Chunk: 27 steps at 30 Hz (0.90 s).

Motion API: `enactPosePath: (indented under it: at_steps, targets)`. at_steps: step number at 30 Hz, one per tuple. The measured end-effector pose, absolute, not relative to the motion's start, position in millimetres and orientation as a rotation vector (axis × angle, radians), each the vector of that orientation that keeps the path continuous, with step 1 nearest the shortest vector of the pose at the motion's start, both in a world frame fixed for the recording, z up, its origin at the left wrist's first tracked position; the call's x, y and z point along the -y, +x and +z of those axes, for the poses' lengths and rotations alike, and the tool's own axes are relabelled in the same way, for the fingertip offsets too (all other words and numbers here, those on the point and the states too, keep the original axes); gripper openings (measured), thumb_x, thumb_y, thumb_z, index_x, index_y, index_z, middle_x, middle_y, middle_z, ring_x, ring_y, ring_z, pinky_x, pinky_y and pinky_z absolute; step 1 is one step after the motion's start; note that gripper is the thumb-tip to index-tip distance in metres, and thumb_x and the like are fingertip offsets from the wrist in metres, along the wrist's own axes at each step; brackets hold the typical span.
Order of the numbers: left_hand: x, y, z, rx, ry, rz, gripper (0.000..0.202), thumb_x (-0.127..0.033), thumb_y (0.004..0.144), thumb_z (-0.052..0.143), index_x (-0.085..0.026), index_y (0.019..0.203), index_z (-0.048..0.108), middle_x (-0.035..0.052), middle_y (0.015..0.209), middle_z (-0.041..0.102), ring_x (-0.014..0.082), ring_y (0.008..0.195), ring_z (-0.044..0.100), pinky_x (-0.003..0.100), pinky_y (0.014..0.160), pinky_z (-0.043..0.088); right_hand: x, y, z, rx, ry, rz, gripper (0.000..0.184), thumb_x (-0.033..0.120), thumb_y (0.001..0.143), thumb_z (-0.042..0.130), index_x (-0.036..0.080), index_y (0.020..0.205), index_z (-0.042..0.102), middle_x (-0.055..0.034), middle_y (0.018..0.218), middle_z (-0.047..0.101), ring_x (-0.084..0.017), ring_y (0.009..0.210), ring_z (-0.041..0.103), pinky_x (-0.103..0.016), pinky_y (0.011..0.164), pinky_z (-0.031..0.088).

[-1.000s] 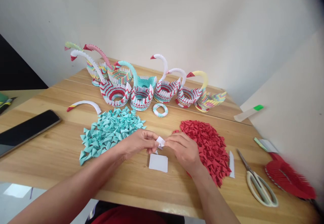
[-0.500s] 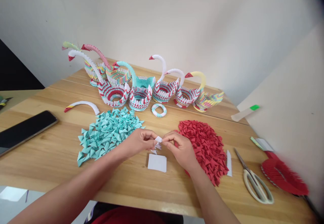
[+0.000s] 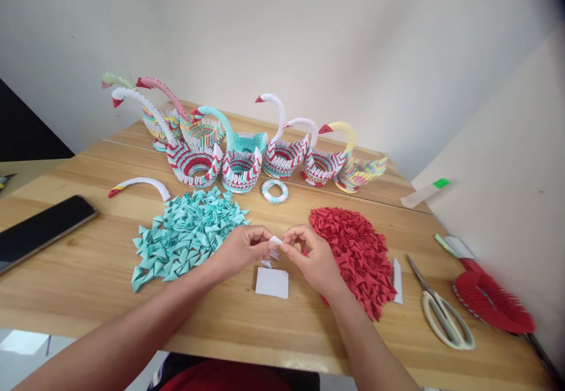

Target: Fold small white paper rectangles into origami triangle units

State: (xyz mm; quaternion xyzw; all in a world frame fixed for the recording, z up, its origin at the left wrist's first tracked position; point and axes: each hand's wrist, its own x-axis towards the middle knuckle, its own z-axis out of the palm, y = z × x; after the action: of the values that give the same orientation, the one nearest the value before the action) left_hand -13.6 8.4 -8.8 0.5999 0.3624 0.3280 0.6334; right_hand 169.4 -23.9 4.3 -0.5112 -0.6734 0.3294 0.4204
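Observation:
Between my two hands is a small piece of white paper (image 3: 276, 240), partly hidden by the fingertips. My left hand (image 3: 245, 248) pinches its left side, thumb against forefinger. From the other side my right hand (image 3: 310, 254) pinches the same piece. Just below the fingers lie a few folded white paper bits (image 3: 267, 263). A stack of white paper rectangles (image 3: 272, 283) rests on the table in front of them. Left of my hands spreads a pile of folded turquoise paper triangles (image 3: 189, 235), and on the right a pile of red ones (image 3: 353, 255).
Several folded-paper swans (image 3: 242, 170) stand along the back. A paper ring (image 3: 274, 191) and a white curved neck piece (image 3: 143, 182) lie before them. Scissors (image 3: 441, 311), a red paper piece (image 3: 492, 302) and a glue-like tube (image 3: 426, 193) are at right, a phone (image 3: 44, 229) at left.
The white paper between my fingertips has tilted and shows less of its face. Both hands stay in nearly the same place; the whole view has shifted slightly.

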Motion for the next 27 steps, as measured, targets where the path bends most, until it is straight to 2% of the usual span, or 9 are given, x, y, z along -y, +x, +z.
enactPosePath:
  at_steps: [6, 12, 19, 21, 25, 27]
  targets:
    - [-6.9, -13.8, -8.0, -0.870, 1.446, 0.750, 0.025, -0.037, 0.078, 0.062, -0.013, 0.073, 0.066, 0.0002, 0.061, 0.060, 0.0113, 0.057, 0.053, 0.021, 0.056, 0.039, 22.9, 172.4, 0.5, 1.637, -1.260, 1.067, 0.023, 0.030, 0.081, 0.066, 0.020, 0.101, 0.065, -0.0014, 0.081, 0.066, -0.015, 0.076, 0.063, -0.026, 0.068, 0.052]
    - [-2.3, -11.0, -3.9, -0.898, 1.481, 0.721, 0.026, -0.038, 0.081, 0.058, -0.014, 0.076, 0.066, 0.0012, 0.064, 0.064, 0.0132, 0.059, 0.057, 0.021, 0.056, 0.041, 23.0, 169.4, 1.5, 1.708, -1.296, 0.915, 0.015, 0.028, 0.084, 0.062, 0.020, 0.092, 0.072, -0.0028, 0.082, 0.069, -0.015, 0.075, 0.063, -0.025, 0.066, 0.051]
    - [-5.0, -13.9, -1.6, -0.940, 1.574, 0.714, 0.029, -0.038, 0.082, 0.054, -0.014, 0.066, 0.062, 0.0007, 0.060, 0.059, 0.0121, 0.056, 0.051, 0.022, 0.056, 0.037, 21.4, 171.9, 1.8, 1.633, -1.310, 0.929, 0.024, 0.030, 0.083, 0.063, 0.019, 0.104, 0.071, -0.0040, 0.087, 0.069, -0.016, 0.077, 0.064, -0.026, 0.065, 0.051]
    - [-4.2, -13.8, -1.1, -0.939, 1.597, 0.716, 0.029, -0.038, 0.083, 0.053, -0.014, 0.068, 0.062, 0.0005, 0.061, 0.059, 0.0124, 0.058, 0.051, 0.022, 0.055, 0.036, 21.4, 172.5, 1.3, 1.632, -1.320, 0.985, 0.022, 0.031, 0.083, 0.063, 0.019, 0.099, 0.071, -0.0033, 0.084, 0.070, -0.015, 0.074, 0.064, -0.026, 0.065, 0.051]
    - [-2.1, -12.5, -0.2, -0.933, 1.583, 0.710, 0.028, -0.039, 0.082, 0.056, -0.014, 0.075, 0.066, 0.0013, 0.063, 0.061, 0.0135, 0.060, 0.053, 0.022, 0.057, 0.038, 22.4, 171.9, 2.1, 1.638, -1.338, 1.021, 0.018, 0.033, 0.083, 0.061, 0.017, 0.078, 0.069, -0.0016, 0.072, 0.069, -0.014, 0.065, 0.061, -0.024, 0.059, 0.048]
    - [-1.9, -12.0, -0.4, -0.917, 1.532, 0.721, 0.027, -0.039, 0.081, 0.058, -0.014, 0.076, 0.066, 0.0017, 0.065, 0.063, 0.0137, 0.061, 0.055, 0.022, 0.057, 0.039, 22.7, 171.5, 3.3, 1.629, -1.346, 0.996, 0.020, 0.033, 0.083, 0.060, 0.017, 0.075, 0.067, -0.0007, 0.069, 0.067, -0.013, 0.063, 0.059, -0.023, 0.057, 0.046]
